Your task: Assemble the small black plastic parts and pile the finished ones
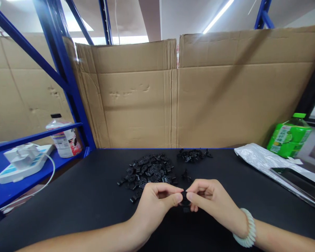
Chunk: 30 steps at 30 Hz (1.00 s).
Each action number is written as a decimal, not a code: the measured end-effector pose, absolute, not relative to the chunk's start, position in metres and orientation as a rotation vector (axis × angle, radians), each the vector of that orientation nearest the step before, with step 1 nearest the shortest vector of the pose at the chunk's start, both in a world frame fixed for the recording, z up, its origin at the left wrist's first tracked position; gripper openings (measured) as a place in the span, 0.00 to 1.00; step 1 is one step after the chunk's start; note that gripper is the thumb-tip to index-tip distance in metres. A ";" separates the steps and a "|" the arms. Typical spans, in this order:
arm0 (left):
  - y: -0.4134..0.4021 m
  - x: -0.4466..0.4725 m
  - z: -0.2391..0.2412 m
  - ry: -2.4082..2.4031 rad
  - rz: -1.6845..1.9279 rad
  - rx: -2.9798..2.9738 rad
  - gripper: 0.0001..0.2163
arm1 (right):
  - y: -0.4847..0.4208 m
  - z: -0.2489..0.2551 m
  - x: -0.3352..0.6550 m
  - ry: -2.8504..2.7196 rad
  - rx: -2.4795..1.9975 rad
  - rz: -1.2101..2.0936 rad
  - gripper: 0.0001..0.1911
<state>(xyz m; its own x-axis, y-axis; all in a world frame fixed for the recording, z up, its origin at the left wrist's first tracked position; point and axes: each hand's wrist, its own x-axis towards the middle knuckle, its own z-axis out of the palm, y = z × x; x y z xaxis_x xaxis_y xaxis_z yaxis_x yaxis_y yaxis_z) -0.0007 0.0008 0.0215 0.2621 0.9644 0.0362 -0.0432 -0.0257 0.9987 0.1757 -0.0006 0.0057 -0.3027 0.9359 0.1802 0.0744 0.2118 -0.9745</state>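
My left hand (154, 204) and my right hand (210, 201) meet just above the black table top (81, 196), fingers pinched together on one small black plastic part (185, 200) held between them. A second tiny black piece (186, 209) shows just under the fingers. Beyond my left hand lies a large heap of round black plastic parts (148, 172). A smaller heap of black clips (193, 155) lies farther back, with one or two loose clips (186, 174) between it and my hands. My right wrist wears a pale bead bracelet (248, 229).
Cardboard sheets (173, 94) wall off the back of the table. At left, a blue rack (68, 80) holds a bottle (64, 138) and a white charger with its cable (23, 159). At right lie a silvery plastic bag (267, 161) and a green bottle (290, 136).
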 end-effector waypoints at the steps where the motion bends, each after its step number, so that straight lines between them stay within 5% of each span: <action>1: 0.001 -0.001 0.022 0.969 1.053 1.323 0.06 | 0.000 0.005 0.176 -1.593 -0.973 1.221 0.09; 30: 0.015 -0.009 0.034 0.973 0.945 1.660 0.04 | -0.001 0.004 0.181 -1.765 -1.042 1.068 0.12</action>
<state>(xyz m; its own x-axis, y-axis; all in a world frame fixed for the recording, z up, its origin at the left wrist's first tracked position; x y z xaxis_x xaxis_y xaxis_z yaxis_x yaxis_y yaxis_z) -0.0094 0.0145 0.0337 0.3825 0.9125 0.1451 0.1719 -0.2246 0.9592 0.1811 -0.0007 0.0041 -0.3341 0.9178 0.2147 0.2351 0.3017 -0.9240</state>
